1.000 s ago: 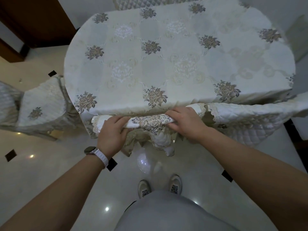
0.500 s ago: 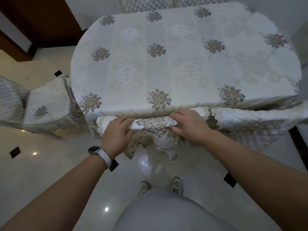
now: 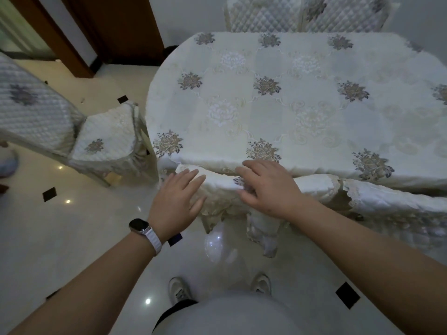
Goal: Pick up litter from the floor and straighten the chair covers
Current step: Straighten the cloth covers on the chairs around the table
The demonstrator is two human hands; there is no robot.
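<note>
A chair tucked under the table wears a cream quilted cover [image 3: 220, 182] with a lace hem and a flower motif on its top edge. My left hand [image 3: 175, 200] hovers over the left end of that top edge, fingers straight and spread, holding nothing. My right hand [image 3: 266, 186] lies over the middle of the same edge, fingers loosely spread and touching the cloth. No litter shows on the glossy floor [image 3: 72, 238] around my feet.
The oval table [image 3: 290, 105] with a flowered cream cloth fills the right half. Another covered chair [image 3: 387, 201] stands tucked in at the right, a third [image 3: 101, 139] at the table's left end, and two [image 3: 302, 15] at the far side. A dark wooden door frame [image 3: 72, 44] rises at the back left.
Both hands gripped the top edge of the chair cover before; now they have let go and their fingers are spread. The view has swung left.
</note>
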